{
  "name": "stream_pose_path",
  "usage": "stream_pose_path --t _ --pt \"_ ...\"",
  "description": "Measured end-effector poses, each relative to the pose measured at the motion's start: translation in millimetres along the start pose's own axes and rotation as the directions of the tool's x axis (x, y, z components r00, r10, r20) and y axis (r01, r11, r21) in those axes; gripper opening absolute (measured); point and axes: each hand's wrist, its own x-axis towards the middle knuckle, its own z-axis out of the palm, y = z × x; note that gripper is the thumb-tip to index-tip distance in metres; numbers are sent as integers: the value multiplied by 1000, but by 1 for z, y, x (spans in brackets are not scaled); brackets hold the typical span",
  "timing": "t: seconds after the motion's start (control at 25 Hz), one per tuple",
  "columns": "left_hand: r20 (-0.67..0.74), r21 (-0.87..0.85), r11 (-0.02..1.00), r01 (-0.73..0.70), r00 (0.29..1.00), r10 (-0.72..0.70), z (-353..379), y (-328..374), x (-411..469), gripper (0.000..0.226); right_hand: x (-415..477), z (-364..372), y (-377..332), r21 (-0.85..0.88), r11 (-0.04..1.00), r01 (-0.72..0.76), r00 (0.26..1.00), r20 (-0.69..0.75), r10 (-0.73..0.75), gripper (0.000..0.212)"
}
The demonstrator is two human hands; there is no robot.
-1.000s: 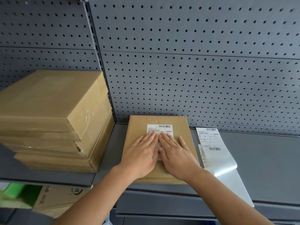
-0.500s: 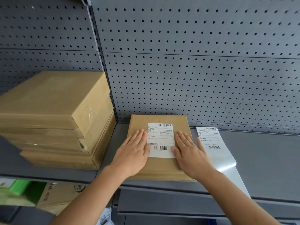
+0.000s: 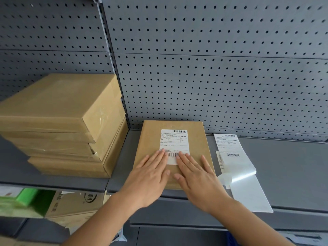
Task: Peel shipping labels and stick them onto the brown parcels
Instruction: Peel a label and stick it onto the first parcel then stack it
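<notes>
Pressing flat, my left hand (image 3: 149, 176) and right hand (image 3: 196, 174) lie with fingers spread on the flat brown paper parcel (image 3: 173, 153), fingertips touching the lower edge of the white barcode shipping label (image 3: 174, 145) stuck on its top. The parcel rests on the grey metal shelf (image 3: 284, 171), between a stack of brown cardboard boxes (image 3: 62, 125) and a glossy white label backing sheet (image 3: 237, 167).

Matt brown cardboard parcel (image 3: 173, 155) under both hands carries a matt white paper label (image 3: 174, 145). Beside the right hand, glossy backing sheet (image 3: 243, 181); matt grey metal shelf (image 3: 292, 171).
</notes>
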Motion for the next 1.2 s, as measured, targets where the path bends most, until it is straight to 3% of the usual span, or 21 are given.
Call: stream_pose_path --t 0.28,0.4,0.44,0.52,0.6,0.68,0.76,0.88,1.04,1.2 --pt "-19 -82 974 211 977 -213 2 -28 -10 65 -22 -8 36 50 981 -189 981 -36 191 80" --pt "-33 -340 888 309 940 -339 4 -35 -12 74 -24 -17 46 261 912 -315 945 -6 328 71" --pt "-6 -501 796 340 918 -396 2 -34 -12 76 -22 -19 48 411 836 -363 922 31 385 69" --pt "102 -784 489 381 857 -505 1 -36 -6 77 -16 -25 47 684 566 -460 864 198 463 65" --pt "238 -887 209 412 794 -560 0 -39 3 75 -6 -17 48 795 344 -500 821 308 481 34" --pt "292 -915 79 396 785 -546 3 -40 8 61 1 -11 47 838 233 -494 810 346 474 32" --pt "258 -935 76 345 814 -521 3 -34 9 42 3 -9 48 854 192 -483 800 342 493 32" --pt "190 -958 94 269 848 -495 -7 -8 7 35 -7 -28 58 873 143 -465 779 327 535 25" --pt "98 -972 154 176 904 -417 -25 44 21 32 -39 -60 102 890 178 -419 746 226 626 26" --pt "86 -968 205 147 956 -279 -29 109 51 33 -83 -89 165 878 215 -428 654 137 744 34"
